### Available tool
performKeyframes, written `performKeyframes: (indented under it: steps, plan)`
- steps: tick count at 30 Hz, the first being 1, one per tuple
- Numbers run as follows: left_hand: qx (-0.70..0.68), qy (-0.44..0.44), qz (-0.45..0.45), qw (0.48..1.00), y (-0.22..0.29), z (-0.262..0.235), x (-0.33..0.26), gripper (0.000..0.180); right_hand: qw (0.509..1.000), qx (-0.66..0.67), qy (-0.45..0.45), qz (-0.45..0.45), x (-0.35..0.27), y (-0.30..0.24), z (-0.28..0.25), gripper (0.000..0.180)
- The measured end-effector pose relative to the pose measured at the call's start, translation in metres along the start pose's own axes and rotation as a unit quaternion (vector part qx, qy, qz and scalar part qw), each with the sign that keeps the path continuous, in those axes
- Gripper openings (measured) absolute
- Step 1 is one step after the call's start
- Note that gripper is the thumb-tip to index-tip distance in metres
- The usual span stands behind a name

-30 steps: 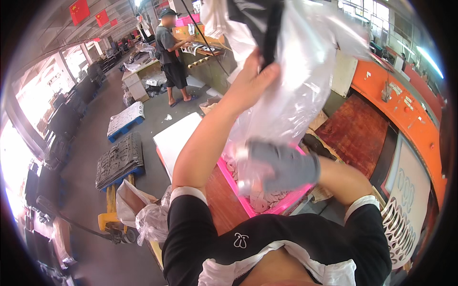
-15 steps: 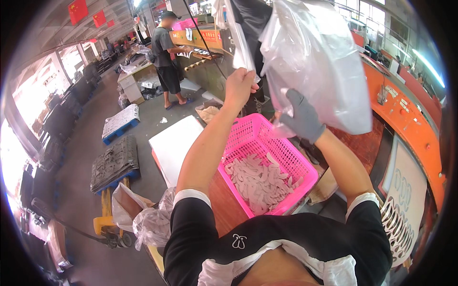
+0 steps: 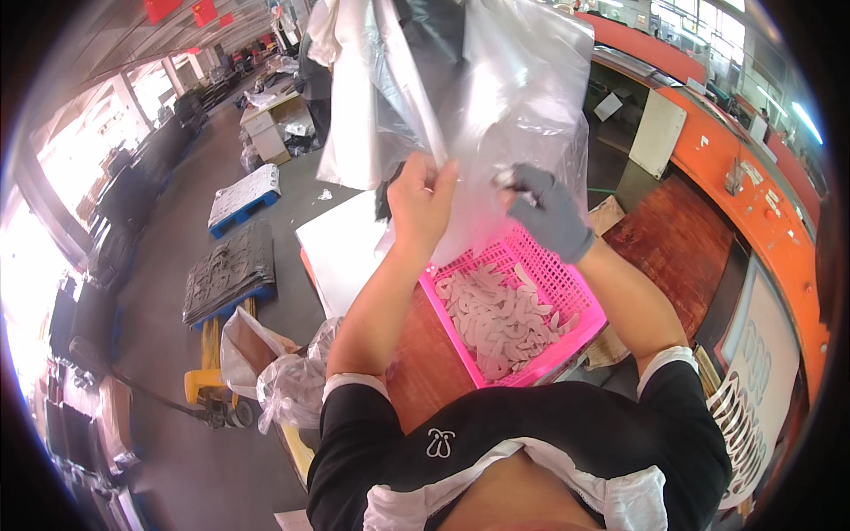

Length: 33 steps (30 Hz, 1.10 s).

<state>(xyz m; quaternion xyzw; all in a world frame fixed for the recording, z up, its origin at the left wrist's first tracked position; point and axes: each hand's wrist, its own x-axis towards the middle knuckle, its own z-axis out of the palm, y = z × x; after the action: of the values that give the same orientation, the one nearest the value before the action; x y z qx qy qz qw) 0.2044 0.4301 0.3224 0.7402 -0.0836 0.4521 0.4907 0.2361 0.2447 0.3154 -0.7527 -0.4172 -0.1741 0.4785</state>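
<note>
A large clear plastic bag (image 3: 527, 88) hangs in front of me, over the far end of a pink perforated basket (image 3: 586, 336). My bare left hand (image 3: 421, 202) is closed on the bag's edge, thumb against the fingers. My right hand (image 3: 551, 212), in a grey glove, pinches the bag a little to the right, and film between the two hands is blurred. Inside the basket lie many flat, curved, pale grey-pink pieces (image 3: 496, 320). White and dark plastic sheeting (image 3: 354, 106) hangs beside the bag at the left.
White sheets (image 3: 341, 248) lie left of the basket on a reddish-brown board (image 3: 416, 350). Crumpled clear bags (image 3: 297, 376) sit nearer me. Stacked grey sheets (image 3: 232, 270) on a pallet and a yellow pallet truck (image 3: 205, 385) stand at left. An orange machine (image 3: 761, 239) curves along the right.
The bag has swung left and spread across the space between my hands. My left hand has moved lower. The hanging sheeting now hides the person at the far machine.
</note>
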Motion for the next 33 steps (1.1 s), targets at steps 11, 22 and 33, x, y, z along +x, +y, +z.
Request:
performKeyframes:
  steps: [11, 22, 33]
  plan:
    - [0.076, -0.391, 0.113, 0.91, 0.03, 0.011, -0.115, 0.017, 0.996, -0.04, -0.058, 0.06, 0.007, -0.067, 0.015, 0.023]
    - [-0.379, -0.194, -0.318, 0.847, -0.028, -0.013, -0.141, 0.019, 0.968, 0.128, 0.075, 0.202, -0.11, -0.003, -0.009, 0.02]
    - [-0.583, -0.421, -0.163, 0.675, -0.038, -0.008, -0.133, 0.054, 0.983, -0.064, 0.05, 0.167, -0.187, 0.022, -0.027, 0.012]
